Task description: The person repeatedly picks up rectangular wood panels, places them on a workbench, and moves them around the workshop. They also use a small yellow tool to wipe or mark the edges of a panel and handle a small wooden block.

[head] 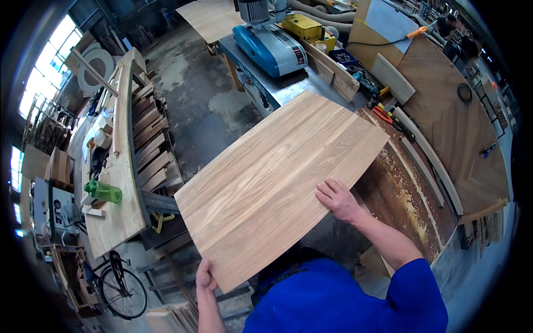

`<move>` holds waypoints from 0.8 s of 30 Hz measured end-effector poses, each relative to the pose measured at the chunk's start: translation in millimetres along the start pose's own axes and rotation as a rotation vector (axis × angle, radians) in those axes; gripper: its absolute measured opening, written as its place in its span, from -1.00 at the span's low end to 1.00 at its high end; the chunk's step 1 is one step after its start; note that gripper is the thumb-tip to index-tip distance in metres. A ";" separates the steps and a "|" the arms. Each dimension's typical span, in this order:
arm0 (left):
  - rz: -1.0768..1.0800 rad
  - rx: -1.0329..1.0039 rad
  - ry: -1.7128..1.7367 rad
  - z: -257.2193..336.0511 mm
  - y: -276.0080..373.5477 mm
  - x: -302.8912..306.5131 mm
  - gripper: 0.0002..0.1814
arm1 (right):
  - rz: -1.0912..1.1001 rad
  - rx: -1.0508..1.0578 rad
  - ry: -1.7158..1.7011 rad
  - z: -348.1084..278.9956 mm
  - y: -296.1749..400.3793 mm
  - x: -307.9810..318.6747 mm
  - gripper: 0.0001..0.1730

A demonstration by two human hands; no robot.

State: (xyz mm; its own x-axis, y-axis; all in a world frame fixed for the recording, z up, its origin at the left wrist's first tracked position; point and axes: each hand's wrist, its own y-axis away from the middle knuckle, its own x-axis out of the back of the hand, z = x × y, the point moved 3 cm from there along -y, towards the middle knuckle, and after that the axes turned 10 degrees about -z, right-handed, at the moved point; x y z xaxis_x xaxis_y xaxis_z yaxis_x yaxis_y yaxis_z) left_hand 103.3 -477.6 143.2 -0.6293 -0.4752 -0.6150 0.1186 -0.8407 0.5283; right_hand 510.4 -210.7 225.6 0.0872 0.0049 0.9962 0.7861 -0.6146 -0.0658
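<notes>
A wide wooden panel (275, 179) with visible grain stretches across the view in front of my body. My left hand (206, 276) grips its near left corner, with the fingers hidden under the board. On the near long edge, my right hand (336, 199) lies with its fingers flat on the top face; its thumb is hidden. The panel's far right part reaches over the workbench (391, 195), which is strewn with sawdust. Whether it touches the bench cannot be told. Beyond its far edge stands a machine with a blue and white power feeder (270, 50) on a metal table (291, 89).
Red-handled pliers (382, 114), a cordless drill (365, 85) and wood strips (429, 160) lie at right. A left-hand bench (120, 216) carries a green bottle (103, 191). Wood offcuts (152, 145) are stacked beside it. A bicycle (123, 291) stands lower left. People (447, 27) are far right.
</notes>
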 end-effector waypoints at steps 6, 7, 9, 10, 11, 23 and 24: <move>0.274 0.122 -0.243 -24.7 -78.6 50.0 -0.68 | -0.278 -0.217 -0.024 29.9 -12.5 -82.6 -0.46; 0.277 0.121 -0.261 -21.0 -89.0 40.2 -0.67 | -0.315 -0.272 -0.030 35.9 -15.0 -89.0 -0.44; 0.266 0.109 -0.303 -10.9 -110.0 24.6 -0.63 | -0.387 -0.374 -0.042 47.7 -26.9 -95.5 -0.39; 0.253 0.103 -0.299 -7.7 -119.9 20.7 -0.63 | -0.441 -0.381 -0.052 52.6 -33.3 -95.3 -0.36; 0.240 0.097 -0.295 -3.5 -129.8 19.9 -0.62 | -0.495 -0.388 -0.063 57.5 -39.1 -94.1 -0.32; 0.207 0.075 -0.344 25.7 -241.8 10.5 -0.64 | -0.719 -0.457 -0.177 122.8 -112.0 -78.3 0.01; 0.208 0.078 -0.356 32.0 -246.9 4.1 -0.64 | -0.729 -0.462 -0.176 124.7 -116.3 -78.2 0.01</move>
State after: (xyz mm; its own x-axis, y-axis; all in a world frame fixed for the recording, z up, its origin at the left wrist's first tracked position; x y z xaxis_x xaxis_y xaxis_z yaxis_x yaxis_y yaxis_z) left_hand 46.9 -263.7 29.0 -0.8262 -0.5015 -0.2568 0.2211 -0.7078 0.6709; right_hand 488.5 -41.2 148.1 -0.2168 0.6190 0.7549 0.3603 -0.6680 0.6512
